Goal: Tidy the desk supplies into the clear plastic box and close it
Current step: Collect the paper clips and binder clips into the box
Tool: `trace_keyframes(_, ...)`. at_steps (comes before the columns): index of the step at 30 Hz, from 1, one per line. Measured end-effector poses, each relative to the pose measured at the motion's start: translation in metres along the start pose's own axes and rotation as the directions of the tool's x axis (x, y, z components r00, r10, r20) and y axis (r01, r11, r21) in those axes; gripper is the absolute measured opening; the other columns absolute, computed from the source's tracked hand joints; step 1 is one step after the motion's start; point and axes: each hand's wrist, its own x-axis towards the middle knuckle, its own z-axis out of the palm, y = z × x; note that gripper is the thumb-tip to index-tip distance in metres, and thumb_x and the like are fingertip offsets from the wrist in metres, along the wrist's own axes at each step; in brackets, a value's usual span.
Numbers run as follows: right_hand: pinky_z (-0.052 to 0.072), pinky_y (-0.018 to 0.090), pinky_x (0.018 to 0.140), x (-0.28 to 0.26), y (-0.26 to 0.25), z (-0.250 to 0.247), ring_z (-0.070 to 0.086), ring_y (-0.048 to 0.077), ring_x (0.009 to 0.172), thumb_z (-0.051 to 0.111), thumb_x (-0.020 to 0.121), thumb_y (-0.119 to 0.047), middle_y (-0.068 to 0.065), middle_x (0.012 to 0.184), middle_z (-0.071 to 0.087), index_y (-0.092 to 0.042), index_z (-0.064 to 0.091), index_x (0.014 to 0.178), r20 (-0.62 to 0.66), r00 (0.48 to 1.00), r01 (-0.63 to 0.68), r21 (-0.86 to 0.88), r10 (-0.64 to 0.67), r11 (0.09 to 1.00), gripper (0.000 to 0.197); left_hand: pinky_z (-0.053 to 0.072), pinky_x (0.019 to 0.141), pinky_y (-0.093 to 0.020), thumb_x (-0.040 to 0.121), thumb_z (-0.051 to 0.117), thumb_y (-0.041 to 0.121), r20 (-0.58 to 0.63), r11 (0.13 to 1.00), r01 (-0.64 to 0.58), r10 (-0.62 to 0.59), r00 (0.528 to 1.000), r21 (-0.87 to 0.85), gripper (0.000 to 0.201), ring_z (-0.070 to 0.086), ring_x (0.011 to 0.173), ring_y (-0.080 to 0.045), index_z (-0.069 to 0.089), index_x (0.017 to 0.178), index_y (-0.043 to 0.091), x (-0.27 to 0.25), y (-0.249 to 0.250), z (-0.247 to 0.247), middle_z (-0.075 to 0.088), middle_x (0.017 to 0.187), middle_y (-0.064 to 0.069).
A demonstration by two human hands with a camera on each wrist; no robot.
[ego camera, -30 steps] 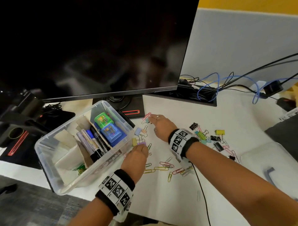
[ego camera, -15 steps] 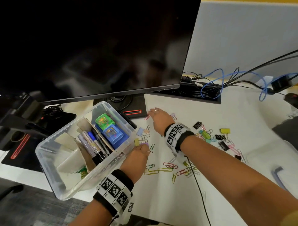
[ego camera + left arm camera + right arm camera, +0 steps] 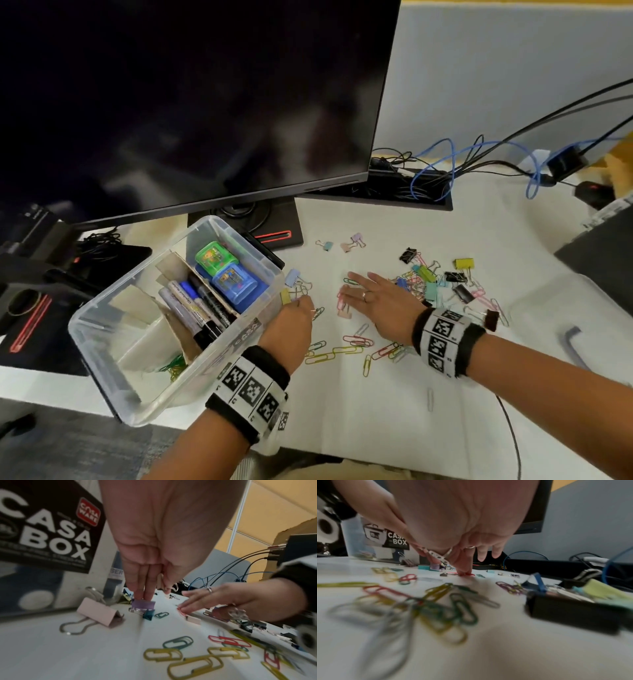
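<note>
The left hand [image 3: 291, 325] reaches down beside the clear plastic box [image 3: 102, 342], fingertips on a small clip at the box's near corner. The right hand [image 3: 376, 301] lies flat with fingers spread straight over pink clips, between the box and the main heap of binder clips [image 3: 435, 284]. Paper clips [image 3: 342, 349] are scattered nearer the person. The box stands open, markers [image 3: 198, 308] and two small cases already inside; what looks like its lid [image 3: 565, 325] lies at far right.

From the left wrist, the left-hand fingers [image 3: 145, 588] are straight and together, pressing on a purple binder clip [image 3: 143, 605]; whether the thumb closes behind it cannot be told. A pink binder clip [image 3: 97, 611] lies just beside.

From the right wrist, one fingertip [image 3: 464, 568] pins a red paper clip [image 3: 467, 574] to the desk [image 3: 505, 649], the other fingers lifted.

Sweeping would probably serve better than picking singly: rake the flat paper clips together, gather them into a loose handful, and drop them in the box's free compartment. Thin wire is hard to lift off a flat top, so sliding it to the desk edge may help.
</note>
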Motion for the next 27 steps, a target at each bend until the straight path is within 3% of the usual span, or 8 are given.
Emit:
trace_keyframes(2, 0.002, 0.036, 0.120, -0.010, 0.000, 0.008, -0.003, 0.020, 0.147, 0.038, 0.085, 0.004, -0.001, 0.158, 0.012, -0.016, 0.014, 0.148, 0.002, 0.999, -0.043, 0.107, 0.043, 0.993, 0.070, 0.042, 0.073, -0.023, 0.096, 0.032, 0.004, -0.009, 0.998, -0.016, 0.017, 1.000, 0.053, 0.027, 0.055, 0.107, -0.032, 0.048, 0.117, -0.001, 0.007, 0.000, 0.004, 0.052, 0.121, -0.021)
trace_keyframes(4, 0.008, 0.031, 0.119, -0.012, 0.001, 0.014, 0.007, 0.020, 0.147, 0.038, 0.084, 0.007, 0.001, 0.157, 0.019, -0.016, 0.020, 0.147, -0.056, 0.993, -0.086, 0.301, 0.108, 0.950, 0.070, 0.048, 0.090, -0.037, 0.096, 0.034, 0.005, -0.020, 1.000, 0.000, 0.000, 1.000, 0.016, 0.025, 0.054, 0.111, -0.036, 0.051, 0.114, -0.001, 0.014, 0.001, 0.007, 0.055, 0.121, -0.023)
trace_keyframes(6, 0.014, 0.027, 0.118, -0.008, 0.004, 0.016, 0.019, 0.022, 0.144, 0.037, 0.079, 0.015, 0.006, 0.153, 0.028, -0.014, 0.028, 0.144, -0.160, 0.965, -0.106, 0.488, 0.208, 0.866, 0.071, 0.043, 0.102, -0.040, 0.094, 0.037, 0.006, -0.076, 0.997, -0.054, 0.058, 0.995, 0.056, 0.029, 0.051, 0.121, -0.030, 0.056, 0.117, 0.003, 0.019, 0.006, 0.005, 0.055, 0.129, -0.016)
trace_keyframes(8, 0.017, 0.030, 0.120, 0.000, 0.009, 0.014, 0.020, 0.021, 0.143, 0.035, 0.077, 0.020, 0.006, 0.153, 0.027, -0.012, 0.029, 0.144, -0.198, 0.949, -0.105, 0.536, 0.245, 0.838, 0.074, 0.047, 0.097, -0.035, 0.093, 0.041, 0.007, -0.120, 0.993, -0.104, 0.097, 0.988, -0.054, 0.029, 0.055, 0.116, -0.025, 0.061, 0.115, 0.008, 0.022, 0.019, 0.002, 0.059, 0.126, -0.009)
trace_keyframes(13, 0.013, 0.029, 0.119, 0.003, 0.020, 0.012, 0.006, 0.019, 0.147, 0.037, 0.084, 0.015, 0.003, 0.159, 0.004, -0.012, 0.011, 0.148, 0.030, 0.996, -0.093, 0.330, 0.088, 0.939, 0.074, 0.049, 0.082, -0.038, 0.094, 0.036, 0.003, -0.027, 0.978, -0.189, 0.187, 0.982, -0.086, 0.026, 0.061, 0.102, -0.031, 0.053, 0.114, 0.004, 0.019, 0.045, 0.007, 0.063, 0.112, -0.015)
trace_keyframes(17, 0.019, 0.041, 0.119, -0.010, 0.018, 0.018, -0.002, 0.023, 0.147, 0.032, 0.087, 0.011, 0.006, 0.158, -0.011, -0.009, -0.005, 0.147, 0.103, 0.973, -0.223, 0.182, 0.207, 0.958, 0.074, 0.046, 0.083, -0.032, 0.092, 0.034, -0.002, 0.002, 0.981, -0.192, 0.192, 0.981, 0.026, 0.030, 0.060, 0.107, -0.027, 0.047, 0.118, 0.004, 0.010, 0.035, 0.010, 0.060, 0.118, -0.013)
trace_keyframes(23, -0.003, 0.036, 0.119, -0.029, -0.009, 0.030, -0.005, 0.025, 0.147, 0.033, 0.090, 0.002, 0.012, 0.158, -0.011, -0.007, -0.007, 0.147, 0.095, 0.983, -0.161, 0.033, 0.157, 0.986, 0.070, 0.051, 0.076, -0.034, 0.096, 0.034, 0.003, 0.054, 0.997, -0.069, 0.067, 0.996, 0.034, 0.025, 0.065, 0.099, -0.029, 0.044, 0.119, 0.002, 0.019, 0.031, -0.007, 0.066, 0.109, -0.016)
trace_keyframes(27, -0.011, 0.027, 0.112, -0.056, -0.022, 0.040, -0.005, 0.020, 0.147, 0.033, 0.086, 0.010, 0.004, 0.159, -0.005, -0.013, -0.001, 0.148, 0.063, 0.994, -0.093, 0.147, 0.084, 0.985, 0.075, 0.049, 0.084, -0.038, 0.094, 0.035, -0.001, 0.046, 0.997, -0.025, 0.029, 0.999, -0.078, 0.031, 0.060, 0.107, -0.034, 0.044, 0.123, 0.000, 0.047, 0.038, -0.023, 0.063, 0.117, -0.021)
